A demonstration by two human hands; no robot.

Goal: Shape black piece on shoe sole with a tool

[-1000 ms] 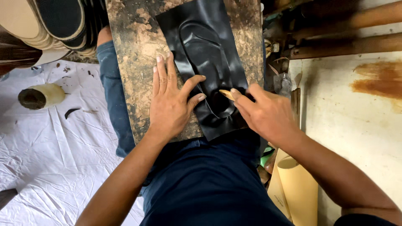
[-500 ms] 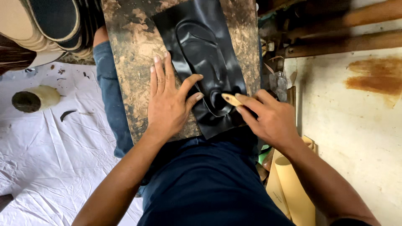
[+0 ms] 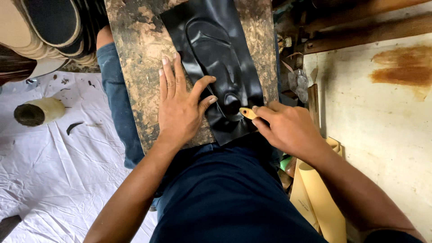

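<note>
Thin black leather sheet [image 3: 211, 58], soft and limp: left hand [image 3: 180, 108] flat on it, right hand [image 3: 288, 128] pinching small tan wooden tool [image 3: 247, 112].

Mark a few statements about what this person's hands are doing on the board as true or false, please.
1. The left hand lies flat, its thumb on the black sheet. True.
2. The right hand holds a small tan tool at the sheet's lower part. True.
3. The black sheet lies on the white cloth. False: it lies on a worn wooden board across the lap.
4. The sheet is perfectly smooth. False: a sole-shaped outline bulges from it.
5. Both hands grip the tool. False: only the right one does.
</note>
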